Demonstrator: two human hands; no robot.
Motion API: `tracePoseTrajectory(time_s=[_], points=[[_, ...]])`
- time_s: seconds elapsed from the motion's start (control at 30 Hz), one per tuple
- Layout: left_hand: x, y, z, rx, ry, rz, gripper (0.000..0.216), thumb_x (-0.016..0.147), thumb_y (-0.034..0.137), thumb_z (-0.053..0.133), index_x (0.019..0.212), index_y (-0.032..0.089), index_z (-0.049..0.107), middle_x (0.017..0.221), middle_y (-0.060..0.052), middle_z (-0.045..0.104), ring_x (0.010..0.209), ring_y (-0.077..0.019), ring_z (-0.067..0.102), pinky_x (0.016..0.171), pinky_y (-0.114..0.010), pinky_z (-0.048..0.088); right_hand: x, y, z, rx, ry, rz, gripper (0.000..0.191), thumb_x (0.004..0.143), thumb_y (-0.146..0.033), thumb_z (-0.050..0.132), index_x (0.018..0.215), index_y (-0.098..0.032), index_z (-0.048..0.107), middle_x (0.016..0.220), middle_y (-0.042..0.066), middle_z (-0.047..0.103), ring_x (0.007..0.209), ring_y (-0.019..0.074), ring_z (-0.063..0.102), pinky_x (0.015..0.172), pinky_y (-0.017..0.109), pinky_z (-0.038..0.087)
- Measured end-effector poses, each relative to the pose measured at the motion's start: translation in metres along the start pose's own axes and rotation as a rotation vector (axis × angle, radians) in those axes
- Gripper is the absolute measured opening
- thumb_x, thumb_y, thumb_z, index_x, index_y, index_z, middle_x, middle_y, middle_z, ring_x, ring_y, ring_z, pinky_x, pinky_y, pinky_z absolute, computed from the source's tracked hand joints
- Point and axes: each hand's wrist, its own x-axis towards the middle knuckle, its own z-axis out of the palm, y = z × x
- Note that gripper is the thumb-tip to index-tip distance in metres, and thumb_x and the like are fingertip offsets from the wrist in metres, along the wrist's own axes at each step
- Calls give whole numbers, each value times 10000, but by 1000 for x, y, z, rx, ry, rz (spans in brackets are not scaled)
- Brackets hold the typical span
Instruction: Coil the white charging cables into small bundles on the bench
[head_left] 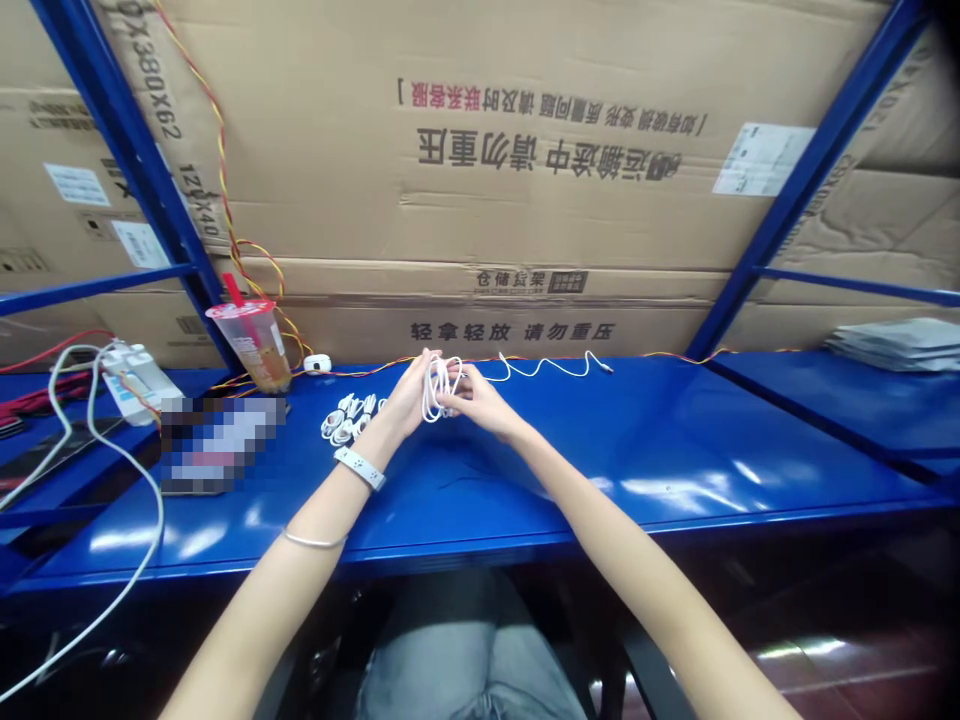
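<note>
A white cable [435, 392] hangs in loose loops between my two hands, just above the blue shelf [630, 430]. My left hand [409, 398] is closed around the loops from the left. From the right, my right hand [484, 400] pinches the same cable with thumb and fingers. One loose end of white cable [555, 370] runs in waves to the right along the back of the shelf, ending in a small plug. Beside my left wrist lie several coiled white cables [346, 422], partly hidden by that hand.
A lidded drink cup [251, 345] with a red straw stands at the back left, near a blurred-out flat object [217, 445]. A white power strip [139, 380] with cords sits further left. Cardboard [480, 220] rises behind; a paper stack [896, 342] lies far right.
</note>
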Motion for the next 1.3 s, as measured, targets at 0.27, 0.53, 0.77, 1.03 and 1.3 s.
tracePoseTrajectory(time_s=[0.27, 0.53, 0.77, 1.03, 1.3], points=[[2, -5, -5, -3, -25, 62, 135, 843, 211, 572, 956, 136, 573, 951, -80, 664, 834, -145, 652, 778, -283, 515, 5, 5, -4, 174, 141, 57, 438, 640, -163, 660, 1043, -188, 492, 784, 9, 666, 648, 156, 649, 571, 286, 534], [-5, -8, -9, 443, -122, 20, 352, 696, 370, 739, 936, 126, 654, 968, -112, 683, 882, -201, 652, 775, -328, 512, 8, 5, -18, 223, 352, -3, 358, 624, -219, 699, 911, -201, 486, 707, -24, 656, 626, 146, 649, 628, 288, 535], [-5, -9, -6, 616, -128, 109, 392, 644, 397, 757, 924, 134, 677, 920, -98, 689, 785, -189, 641, 709, -321, 516, 8, 6, -19, 277, 307, 7, 347, 610, -253, 722, 853, -200, 480, 722, -17, 660, 644, 142, 643, 650, 283, 515], [2, -6, -15, 494, -26, 121, 277, 700, 373, 684, 852, 145, 651, 820, -29, 625, 780, -144, 587, 690, -266, 493, 5, -3, -27, 290, 229, 74, 305, 612, -203, 732, 874, -183, 575, 769, 10, 664, 706, 159, 654, 691, 313, 535], [8, 5, -16, 381, 114, 257, 263, 626, 284, 714, 836, 138, 651, 765, -24, 631, 679, -116, 549, 594, -217, 450, 7, 0, -40, 108, 229, 228, 204, 688, -96, 621, 883, -152, 604, 695, 42, 677, 599, 149, 641, 653, 315, 537]])
